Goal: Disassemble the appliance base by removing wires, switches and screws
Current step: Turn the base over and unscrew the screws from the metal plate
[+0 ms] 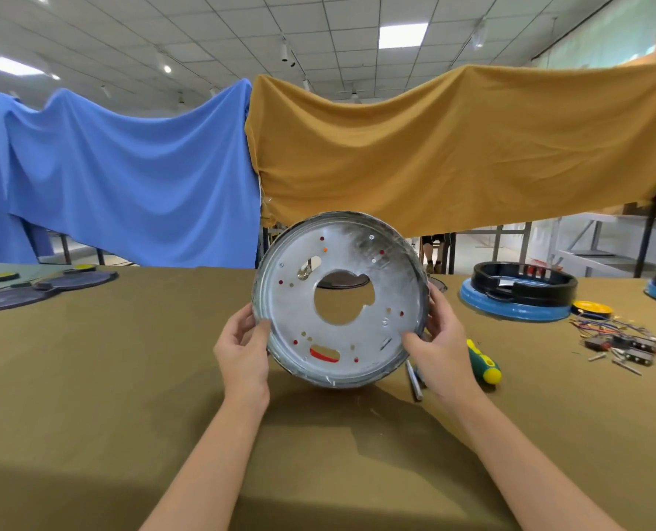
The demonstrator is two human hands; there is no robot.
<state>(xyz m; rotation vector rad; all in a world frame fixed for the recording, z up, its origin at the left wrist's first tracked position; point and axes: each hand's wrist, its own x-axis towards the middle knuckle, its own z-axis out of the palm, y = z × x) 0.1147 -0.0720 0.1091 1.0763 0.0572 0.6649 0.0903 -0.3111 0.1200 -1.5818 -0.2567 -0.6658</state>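
An olive-covered desk stands before a blue cloth and a mustard cloth draped side by side behind its far edge. Dark round mats lie at the far left corner. A black-and-blue ring-shaped housing sits near the far right edge.

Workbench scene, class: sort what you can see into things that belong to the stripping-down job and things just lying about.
Part of the job:
- metal base plate, held up by the left hand and right hand
- screwdriver
- heap of removed wires and switches

Lying about:
- blue and black appliance ring
- dark flat covers
- blue cloth
- mustard cloth
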